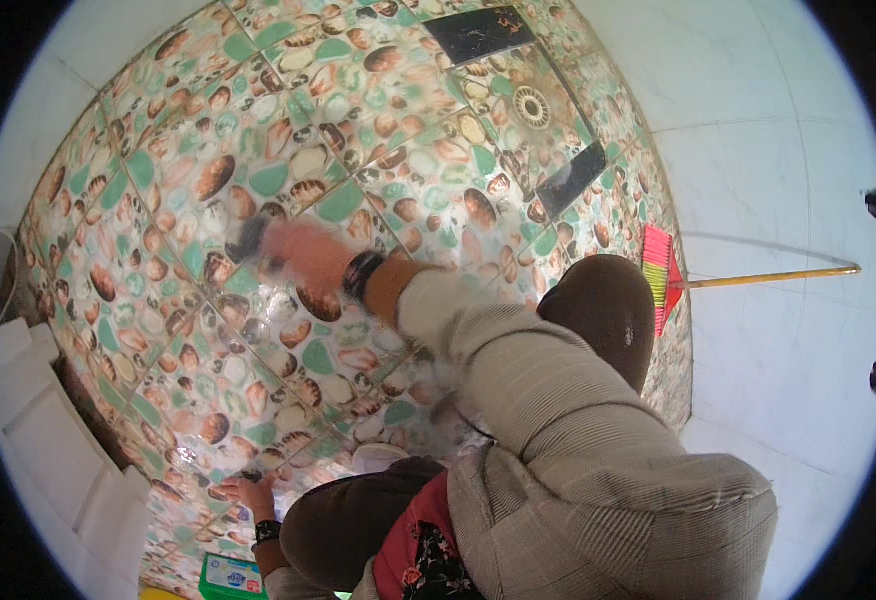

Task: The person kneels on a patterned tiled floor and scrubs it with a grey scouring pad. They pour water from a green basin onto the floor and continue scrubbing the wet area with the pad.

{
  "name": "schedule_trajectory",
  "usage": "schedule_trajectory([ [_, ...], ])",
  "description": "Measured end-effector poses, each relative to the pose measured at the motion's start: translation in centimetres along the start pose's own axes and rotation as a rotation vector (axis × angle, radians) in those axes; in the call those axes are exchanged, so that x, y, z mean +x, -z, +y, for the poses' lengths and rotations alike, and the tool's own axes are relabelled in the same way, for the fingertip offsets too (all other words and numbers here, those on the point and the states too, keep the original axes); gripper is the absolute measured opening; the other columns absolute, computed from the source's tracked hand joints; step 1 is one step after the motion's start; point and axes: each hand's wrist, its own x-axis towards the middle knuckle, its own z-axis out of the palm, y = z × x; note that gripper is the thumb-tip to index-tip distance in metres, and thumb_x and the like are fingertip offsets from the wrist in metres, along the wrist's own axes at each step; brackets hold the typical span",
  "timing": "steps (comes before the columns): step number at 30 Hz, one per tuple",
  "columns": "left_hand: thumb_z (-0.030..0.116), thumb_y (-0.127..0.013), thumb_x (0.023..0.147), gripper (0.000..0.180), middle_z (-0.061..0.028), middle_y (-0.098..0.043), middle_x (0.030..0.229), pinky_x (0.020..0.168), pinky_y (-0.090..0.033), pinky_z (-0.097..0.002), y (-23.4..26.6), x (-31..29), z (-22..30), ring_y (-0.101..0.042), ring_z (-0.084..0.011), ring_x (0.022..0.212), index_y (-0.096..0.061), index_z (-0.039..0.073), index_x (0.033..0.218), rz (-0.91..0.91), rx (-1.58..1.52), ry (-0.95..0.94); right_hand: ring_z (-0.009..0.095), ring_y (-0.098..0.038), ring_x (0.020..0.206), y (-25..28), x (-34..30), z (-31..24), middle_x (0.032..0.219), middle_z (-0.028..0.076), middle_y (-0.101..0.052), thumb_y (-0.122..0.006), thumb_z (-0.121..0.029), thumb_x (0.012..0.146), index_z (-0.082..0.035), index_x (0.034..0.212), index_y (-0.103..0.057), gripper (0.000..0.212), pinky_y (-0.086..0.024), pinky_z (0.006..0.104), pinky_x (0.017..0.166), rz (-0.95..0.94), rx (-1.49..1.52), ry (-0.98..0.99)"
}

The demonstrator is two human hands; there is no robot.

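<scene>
Blur covers my right hand (303,250), gripping a dark object (246,240) over patterned tiles (173,310). My left hand (252,496) is near left; I cannot tell its grip.

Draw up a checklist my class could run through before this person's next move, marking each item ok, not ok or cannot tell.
1. Right hand firmly gripping the dark object at its fingers: cannot tell, both are blurred.
2. Left hand apart from the right: ok, it is low down at the left, by the knee.
3. Wrists bare: not ok, a dark band is on the right wrist and a second band on the left.
4. Floor drain in view: ok, its round grate shows.
5. Floor dry: cannot tell, it shines, but that may be glare.
</scene>
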Motion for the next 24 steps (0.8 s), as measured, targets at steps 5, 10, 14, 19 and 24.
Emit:
schedule_trajectory([
  [5,0.046,-0.077,0.057,0.106,-0.0313,-0.022,0.139,0.106,-0.009,-0.0561,0.1,-0.9,0.2,-0.018,-0.0466,0.129,-0.026,-0.008,0.133,0.016,-0.199,0.002,0.031,-0.043,0.116,4.4,1.7,5.9,0.122,0.02,-0.047,-0.048,-0.019,0.086,0.004,0.122,-0.045,0.043,-0.03,0.0395,0.102,0.036,-0.444,-0.815],
  [10,0.061,-0.073,0.055,0.123,-0.0388,-0.012,0.138,0.105,-0.012,-0.0571,2.2,-1.4,1.1,-0.01,-0.0534,0.129,-0.016,-0.019,0.13,-0.153,-0.216,0.063,0.037,-0.047,0.105,-7.0,6.9,-7.5,0.111,0.02,-0.051,-0.054,-0.008,0.074,0.0,0.107,-0.051,0.034,-0.038,0.0436,0.093,-0.057,0.056,-0.279],
  [14,0.044,-0.082,0.054,0.125,-0.0428,0.001,0.136,0.105,-0.013,-0.0556,4.1,-2.1,1.2,-0.007,-0.0542,0.129,-0.006,-0.021,0.129,-0.055,-0.513,0.107,0.031,-0.045,0.114,-12.1,7.7,-14.3,0.117,0.015,-0.051,-0.048,-0.004,0.075,-0.004,0.112,-0.051,0.038,-0.035,0.0397,0.099,-0.096,0.03,0.219],
  [19,0.036,-0.085,0.053,0.129,-0.0401,0.006,0.138,0.104,-0.018,-0.0555,5.0,-2.6,1.4,-0.005,-0.0539,0.129,0.003,-0.017,0.132,-0.107,-0.613,0.129,0.036,-0.052,0.089,-5.0,8.4,-5.7,0.091,0.017,-0.053,-0.054,-0.01,0.075,-0.002,0.098,-0.051,0.025,-0.042,0.0448,0.077,-0.089,-0.024,-0.005],
  [24,0.034,-0.084,0.056,0.126,-0.0391,0.006,0.138,0.102,-0.024,-0.0552,5.7,-2.6,1.7,-0.007,-0.0532,0.129,0.003,-0.016,0.133,-0.156,-0.654,0.208,0.038,-0.052,0.089,-6.2,9.9,-6.5,0.091,0.019,-0.053,-0.054,-0.006,0.073,-0.002,0.098,-0.051,0.026,-0.042,0.0459,0.076,0.037,-0.066,-0.272],
])
